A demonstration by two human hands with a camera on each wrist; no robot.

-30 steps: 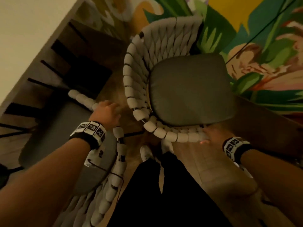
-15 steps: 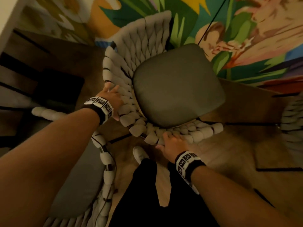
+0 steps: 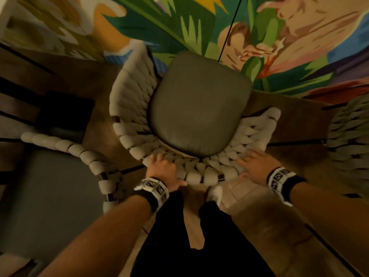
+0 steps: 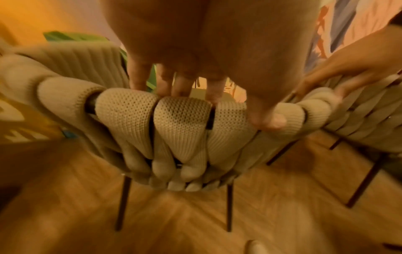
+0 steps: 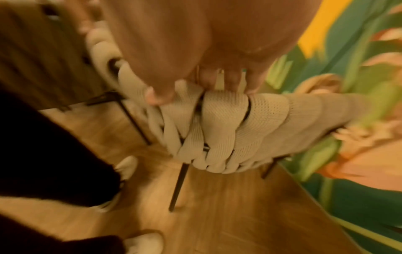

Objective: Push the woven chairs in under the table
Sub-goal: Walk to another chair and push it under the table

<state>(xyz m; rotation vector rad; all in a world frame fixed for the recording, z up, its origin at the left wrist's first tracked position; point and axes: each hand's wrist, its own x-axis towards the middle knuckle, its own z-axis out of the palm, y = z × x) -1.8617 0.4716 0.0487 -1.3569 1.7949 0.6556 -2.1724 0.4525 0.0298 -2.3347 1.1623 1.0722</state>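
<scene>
Wooden floor [image 3: 249, 206] lies under us; our left hand [image 3: 162, 170] and right hand [image 3: 257, 164] clasp the woven chair [image 3: 197, 172] backrest, seat at the painted table [image 3: 199, 27]. Uneven shoving could skew it into the neighbouring chair [image 3: 95, 166].

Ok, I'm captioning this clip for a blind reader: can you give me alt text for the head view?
Seen from above, a person's left hand and right hand grip the curved back rim of a cream woven chair with a grey seat cushion, facing a colourful painted tabletop. Another woven chair stands at the left on the wooden floor.
</scene>
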